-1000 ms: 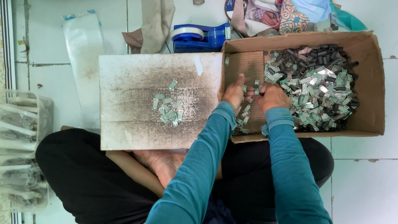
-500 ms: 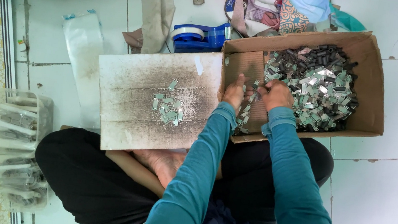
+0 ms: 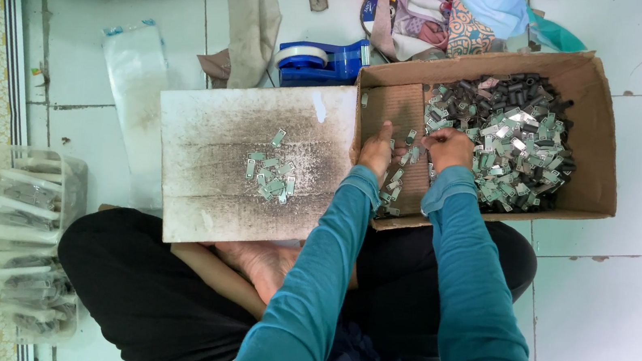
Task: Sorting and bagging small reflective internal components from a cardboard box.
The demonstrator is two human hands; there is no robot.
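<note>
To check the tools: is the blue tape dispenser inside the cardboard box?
No, the blue tape dispenser lies on the floor tiles outside the cardboard box, by its left wall.

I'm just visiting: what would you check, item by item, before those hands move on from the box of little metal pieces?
1. Both hands inside the cardboard box: ok; left hand and right hand are over the scattered pieces near its front.
2. Pieces held in the fingers: cannot tell, the fingers curl down out of view.
3. Supply in the box: ok; a big pile of metal pieces fills its right side.
4. Room on the flat board: ok; only a small cluster of pieces lies at its middle.
5. Board steady: cannot tell; it appears to rest on the person's lap.
</note>
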